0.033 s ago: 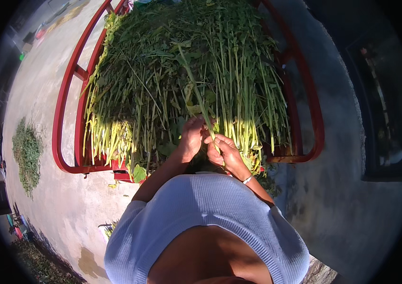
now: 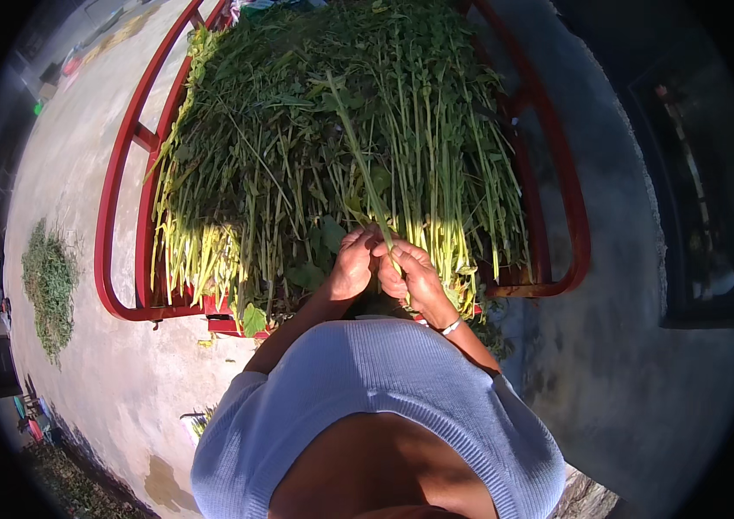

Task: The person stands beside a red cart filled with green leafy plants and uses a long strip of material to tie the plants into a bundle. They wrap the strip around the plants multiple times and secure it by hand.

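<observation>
A green stalk (image 2: 358, 154) slants over the heaped stalks (image 2: 439, 147), apparently being hand-worked: the right hand (image 2: 412, 277) pinches its near part; whether the left hand (image 2: 353, 268) grips, I cannot tell. Next likely calls for a steady pinch.

A red-railed cart (image 2: 110, 208) carries a thick layer of green stalks (image 2: 298, 156), spread ahead of the fingers (image 2: 403, 253) and to both sides of them. On the pale floor (image 2: 142, 372), well left of the fingers, lies a clump of greens (image 2: 49, 290).

Pale blue ribbed top (image 2: 367, 359); rounded neckline (image 2: 376, 401); loose sleeves (image 2: 527, 419); narrow whitish bracelet (image 2: 451, 327), right wrist (image 2: 443, 313).
</observation>
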Available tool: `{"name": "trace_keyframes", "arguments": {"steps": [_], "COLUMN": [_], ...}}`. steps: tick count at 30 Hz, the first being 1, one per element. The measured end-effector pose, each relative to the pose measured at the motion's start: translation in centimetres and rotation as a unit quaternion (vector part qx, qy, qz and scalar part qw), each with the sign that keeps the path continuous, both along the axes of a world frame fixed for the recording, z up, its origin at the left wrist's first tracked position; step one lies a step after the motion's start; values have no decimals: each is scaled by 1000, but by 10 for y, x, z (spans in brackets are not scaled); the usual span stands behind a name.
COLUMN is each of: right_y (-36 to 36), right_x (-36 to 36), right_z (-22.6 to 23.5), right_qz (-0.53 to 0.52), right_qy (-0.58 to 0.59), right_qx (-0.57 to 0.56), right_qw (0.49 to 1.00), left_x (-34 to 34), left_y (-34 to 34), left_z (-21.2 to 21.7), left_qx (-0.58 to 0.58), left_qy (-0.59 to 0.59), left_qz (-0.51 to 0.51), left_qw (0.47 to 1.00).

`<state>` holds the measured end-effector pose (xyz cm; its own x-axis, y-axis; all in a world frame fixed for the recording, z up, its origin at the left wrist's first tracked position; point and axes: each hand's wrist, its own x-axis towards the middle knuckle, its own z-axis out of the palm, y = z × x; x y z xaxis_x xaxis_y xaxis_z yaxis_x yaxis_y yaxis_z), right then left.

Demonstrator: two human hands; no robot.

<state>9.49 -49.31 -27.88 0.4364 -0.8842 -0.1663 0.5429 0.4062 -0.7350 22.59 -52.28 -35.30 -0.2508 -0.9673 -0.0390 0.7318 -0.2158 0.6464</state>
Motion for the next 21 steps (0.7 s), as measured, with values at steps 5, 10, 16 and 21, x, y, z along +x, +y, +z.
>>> {"name": "trace_keyframes", "arguments": {"steps": [5,10,16,21], "right_y": [-65,-161,-173,-183], "right_x": [-31,-93,-71,-85], "right_z": [25,-69,-87,-123], "right_qz": [-200,-307,-151,-134], "right_qy": [212,671,851,875], "right_qx": [-155,-455,-387,-347], "right_qw": [944,498,322,311], "left_x": [46,103,110,109], "left_y": [20,46,80,98], "left_z": [-39,-49,-30,-63], "left_qx": [54,-24,-12,52], "left_qy": [-286,-630,-672,-574], "left_qz": [5,31,84,126], "left_qw": [957,775,736,807]}}
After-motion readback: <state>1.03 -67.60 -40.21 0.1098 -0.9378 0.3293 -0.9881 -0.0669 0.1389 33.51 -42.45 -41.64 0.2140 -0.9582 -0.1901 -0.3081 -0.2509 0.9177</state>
